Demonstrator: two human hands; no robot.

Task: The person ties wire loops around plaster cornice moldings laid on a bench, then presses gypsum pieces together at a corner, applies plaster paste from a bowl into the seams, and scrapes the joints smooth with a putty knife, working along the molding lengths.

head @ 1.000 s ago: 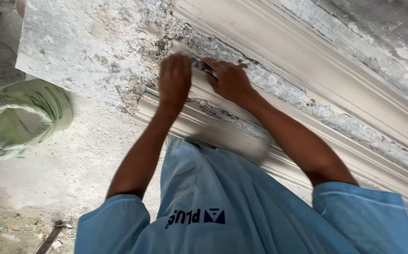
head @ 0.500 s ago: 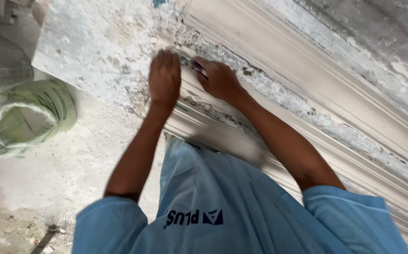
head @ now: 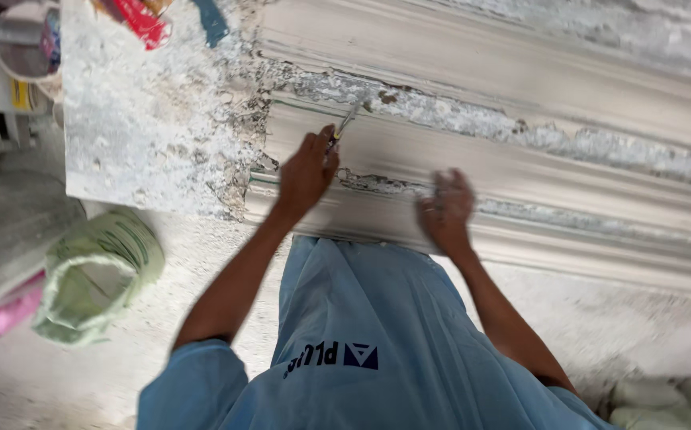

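A long white plaster cornice moulding (head: 536,171) lies across the bench in front of me, with rough crusts of plaster along its grooves. My left hand (head: 305,171) is closed around a thin metal tool (head: 346,123), whose tip touches the upper groove of the moulding. My right hand (head: 445,211) is blurred, fingers spread, and lies flat on the lower edge of the moulding with nothing in it. My blue shirt (head: 361,350) fills the bottom of the view.
The plaster-caked bench top (head: 154,119) carries red and blue objects (head: 142,20) at its far edge. On the floor lie an open green sack (head: 94,279), a pink bag (head: 3,314) and white sacks (head: 664,398). A bucket (head: 23,48) stands at top left.
The hands were close together on the moulding's left end. My right hand has slid right along the lower edge, and the tool now sits in my left hand.
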